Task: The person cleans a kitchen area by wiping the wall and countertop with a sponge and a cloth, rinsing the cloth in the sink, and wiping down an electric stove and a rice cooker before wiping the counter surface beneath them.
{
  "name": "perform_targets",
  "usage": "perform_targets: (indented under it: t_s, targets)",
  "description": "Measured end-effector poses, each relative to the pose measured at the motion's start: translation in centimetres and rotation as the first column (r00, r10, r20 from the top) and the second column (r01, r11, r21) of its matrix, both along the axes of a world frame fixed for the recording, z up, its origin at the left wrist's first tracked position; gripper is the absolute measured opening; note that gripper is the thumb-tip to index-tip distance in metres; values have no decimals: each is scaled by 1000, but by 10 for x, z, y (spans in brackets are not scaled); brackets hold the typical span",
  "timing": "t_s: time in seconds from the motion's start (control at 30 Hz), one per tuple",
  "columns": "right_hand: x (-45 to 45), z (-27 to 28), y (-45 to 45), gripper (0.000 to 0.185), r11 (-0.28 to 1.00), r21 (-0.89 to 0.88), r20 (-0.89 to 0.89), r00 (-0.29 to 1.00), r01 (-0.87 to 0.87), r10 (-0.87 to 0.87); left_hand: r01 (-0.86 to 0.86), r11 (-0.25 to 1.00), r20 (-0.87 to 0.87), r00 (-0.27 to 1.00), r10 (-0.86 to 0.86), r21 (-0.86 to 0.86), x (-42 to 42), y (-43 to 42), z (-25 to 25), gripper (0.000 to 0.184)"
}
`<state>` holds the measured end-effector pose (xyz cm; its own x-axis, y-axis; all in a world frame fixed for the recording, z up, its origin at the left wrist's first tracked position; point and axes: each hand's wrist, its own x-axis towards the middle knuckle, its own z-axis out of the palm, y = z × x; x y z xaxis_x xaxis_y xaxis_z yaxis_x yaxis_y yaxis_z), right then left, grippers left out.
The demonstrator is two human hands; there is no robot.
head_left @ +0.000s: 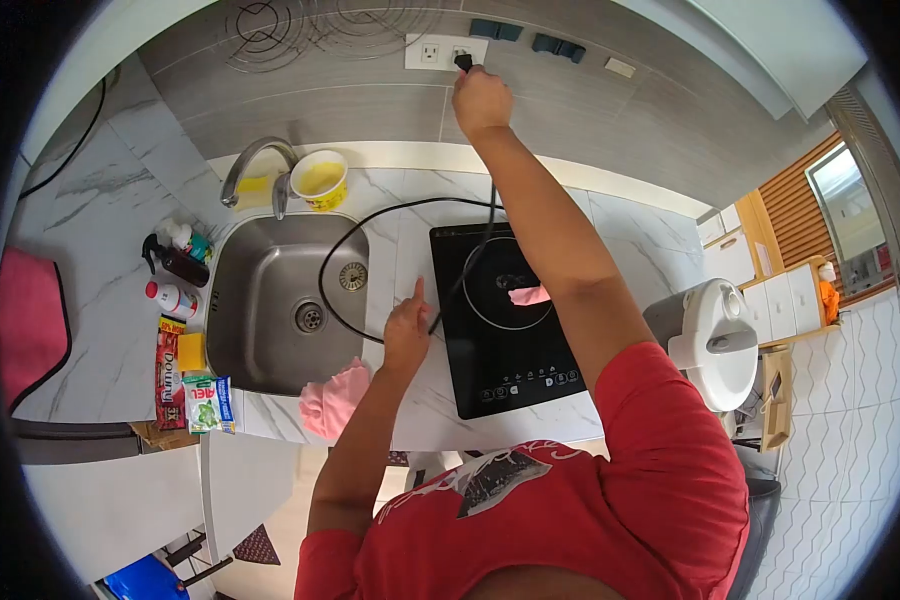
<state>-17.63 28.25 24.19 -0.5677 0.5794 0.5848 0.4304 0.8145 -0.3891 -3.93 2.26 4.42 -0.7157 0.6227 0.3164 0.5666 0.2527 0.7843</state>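
Note:
At the wall outlet (430,53), my right hand (482,102) is closed around a black power plug (463,62), up against the right socket. Below on the counter, my left hand (407,332) is closed with the index finger stretched forward, and the black power cord (355,228) enters and leaves it. The cord loops over the sink's edge and across the black induction cooktop (510,372). A pink cloth (528,296) lies on the cooktop, partly hidden by my right forearm. Another pink cloth (336,400) sits at the counter's front edge, beside my left forearm.
Left of my hands is a steel sink (260,255) with a faucet (255,160) and a yellow-white tub (320,180) behind it. Bottles (183,265), a yellow sponge (191,352) and detergent packets (208,404) line its left side. A white rice cooker (715,350) stands at the right.

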Motion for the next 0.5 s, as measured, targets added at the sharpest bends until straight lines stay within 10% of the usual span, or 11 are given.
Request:
perform_targets:
  t_s: [0.5]
  targets:
    - [-90,4,56,45,996,-12,227,970,88,-83,-164,986,106,981,160,32,36,-113,50,53]
